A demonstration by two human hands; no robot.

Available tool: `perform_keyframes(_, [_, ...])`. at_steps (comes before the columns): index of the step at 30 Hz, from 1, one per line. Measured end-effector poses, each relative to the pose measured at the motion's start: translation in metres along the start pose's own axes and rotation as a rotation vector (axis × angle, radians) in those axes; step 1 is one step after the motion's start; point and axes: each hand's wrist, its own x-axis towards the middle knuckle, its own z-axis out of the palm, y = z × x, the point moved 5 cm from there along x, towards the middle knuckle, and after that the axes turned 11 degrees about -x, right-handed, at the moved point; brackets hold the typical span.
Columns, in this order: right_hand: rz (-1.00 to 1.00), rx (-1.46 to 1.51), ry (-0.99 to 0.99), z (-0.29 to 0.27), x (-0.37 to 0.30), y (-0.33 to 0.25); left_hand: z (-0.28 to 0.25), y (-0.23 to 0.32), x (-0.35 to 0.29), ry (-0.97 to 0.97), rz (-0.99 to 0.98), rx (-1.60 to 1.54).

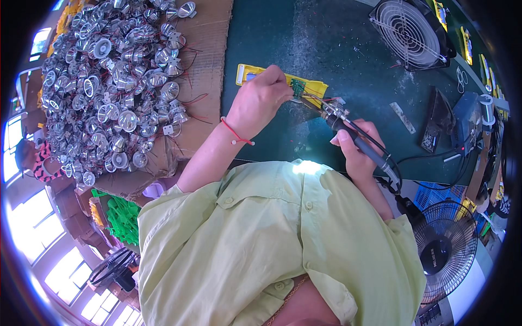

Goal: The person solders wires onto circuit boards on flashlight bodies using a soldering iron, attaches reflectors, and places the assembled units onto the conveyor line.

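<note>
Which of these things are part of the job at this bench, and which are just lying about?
Seemingly in the job:
soldering iron, held in the right hand
yellow casing, partly hidden by the left hand
green circuit board, beside that hand

Apparently just lying about:
scissors
metal strip
square fan
reflector pile, though possibly stock for the job

Windows point(33, 217) at far L of frame are super bright, almost all white. A v. bright spot glares on the green shirt point(261, 228), mid frame. Shiny cups point(128, 120), upper L, have lots of glints. The desk point(348, 70) is darker. L hand point(258, 103) & R hand point(357, 161) look pretty clear. Edges bend, w/ black corners.
</note>
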Motion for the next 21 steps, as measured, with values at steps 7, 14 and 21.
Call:
perform_keyframes(7, [-0.016,-0.041,-0.013,0.0014,0.0001,-0.0015,-0.0011,0.0001,0.0016,-0.020,-0.007,-0.007])
perform_keyframes(14, [-0.020,-0.034,-0.004,0.0011,-0.0005,0.0004,-0.0002,-0.0006,0.0035,-0.031,-0.012,-0.017])
perform_keyframes(21, [0.007,0.039,0.058,-0.0063,-0.0036,-0.0003,-0.0012,-0.0017,0.0057,-0.053,-0.024,-0.035])
